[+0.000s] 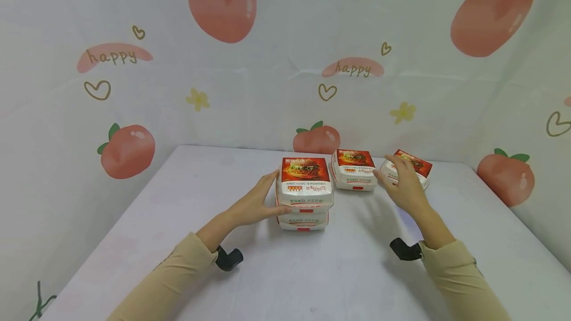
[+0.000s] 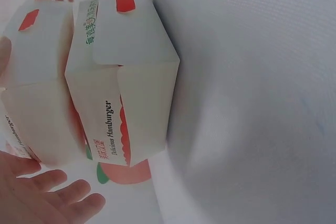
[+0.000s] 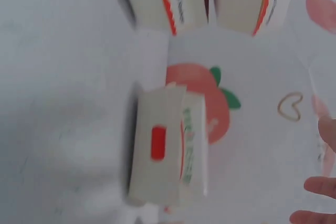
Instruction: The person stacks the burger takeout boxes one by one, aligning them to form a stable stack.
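Note:
Two white hamburger boxes with red burger pictures stand stacked mid-table, the upper box [image 1: 308, 185] squarely over the lower box [image 1: 302, 221]. My left hand [image 1: 253, 205] lies at the upper box's left front corner, thumb at the front and fingers along the left side. In the left wrist view those fingers [image 2: 50, 184] are loosely spread, one against the box side. My right hand [image 1: 407, 187] hovers with parted fingers, holding nothing, between a middle box [image 1: 354, 175] and a right box [image 1: 419, 166], partly hiding the latter. The right wrist view shows only some fingertips [image 3: 321, 186].
A white cloth [image 1: 352, 271] covers the table. Behind it hangs a printed backdrop [image 1: 267, 88] with red fruit and hearts. The middle box stands just behind and right of the stack. Black curved pieces [image 1: 229, 258] stick out at both wrists.

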